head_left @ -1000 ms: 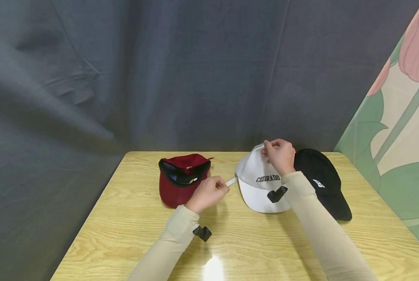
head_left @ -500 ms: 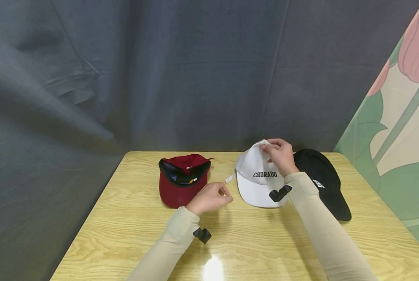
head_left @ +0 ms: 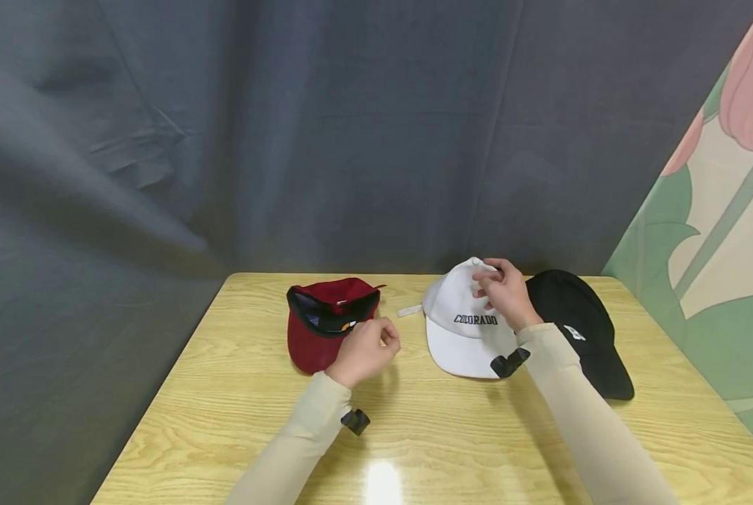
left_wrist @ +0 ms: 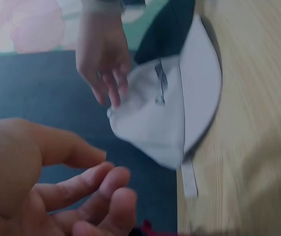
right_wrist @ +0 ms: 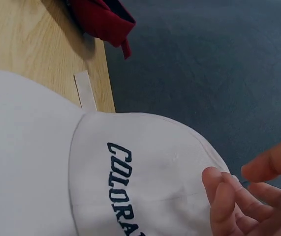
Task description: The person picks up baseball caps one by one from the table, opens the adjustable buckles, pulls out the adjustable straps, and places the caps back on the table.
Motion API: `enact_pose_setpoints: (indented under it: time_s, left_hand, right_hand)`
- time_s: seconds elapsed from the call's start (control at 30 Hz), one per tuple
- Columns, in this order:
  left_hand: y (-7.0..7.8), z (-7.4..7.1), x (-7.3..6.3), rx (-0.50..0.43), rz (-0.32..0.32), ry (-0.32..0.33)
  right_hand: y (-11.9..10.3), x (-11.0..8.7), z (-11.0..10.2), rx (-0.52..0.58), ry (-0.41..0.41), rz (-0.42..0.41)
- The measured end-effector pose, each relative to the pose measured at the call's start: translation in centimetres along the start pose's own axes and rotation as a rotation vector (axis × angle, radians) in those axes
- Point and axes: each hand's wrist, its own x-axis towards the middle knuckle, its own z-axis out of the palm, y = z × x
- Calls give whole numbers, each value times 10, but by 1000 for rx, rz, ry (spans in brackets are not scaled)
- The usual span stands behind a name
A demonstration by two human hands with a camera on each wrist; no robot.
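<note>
Worktop [head_left: 427,435]: white cap [head_left: 461,333], crown [head_left: 455,287] up, between black cap [head_left: 575,308] and red cap [head_left: 313,347]. Right hand [head_left: 505,293] at crown: fingers [right_wrist: 223,204] loosely bent, gripping nothing, contact unclear. Left hand [head_left: 365,348] near red cap: fingers [left_wrist: 122,209] loosely curled, empty. Strap [head_left: 410,311] juts toward red cap.

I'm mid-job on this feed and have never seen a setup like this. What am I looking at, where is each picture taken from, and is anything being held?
There is no machine here, just a person's bare left hand and right hand. One camera, worn on the head, looks forward and down; the other two, one on each wrist, watch that hand's work. On the pale wood-grain table are a dark red cap with its inside showing, a white cap lettered COLORADO, and a black cap with a small white emblem. Neither hand holds anything: the left is loosely curled, the right by the white crown; whether it touches is unclear.
</note>
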Motion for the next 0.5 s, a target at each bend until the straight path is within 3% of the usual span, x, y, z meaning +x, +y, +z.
enact_pose_setpoints:
  time_s: [0.17, 0.27, 0.4, 0.5]
  left_hand:
    - [-17, -14, 10, 95, -103, 132]
    - [-29, -21, 17, 168, -158, 180]
    - [-41, -29, 25, 261, -190, 204]
    - [-48, -36, 32, 308, -228, 181]
  right_hand:
    - [-3, -12, 3, -60, -3, -44]
    - [-6, -20, 7, -105, -21, -92]
    - [-10, -34, 16, -143, -85, -173]
    - [-15, -47, 24, -170, -149, -229]
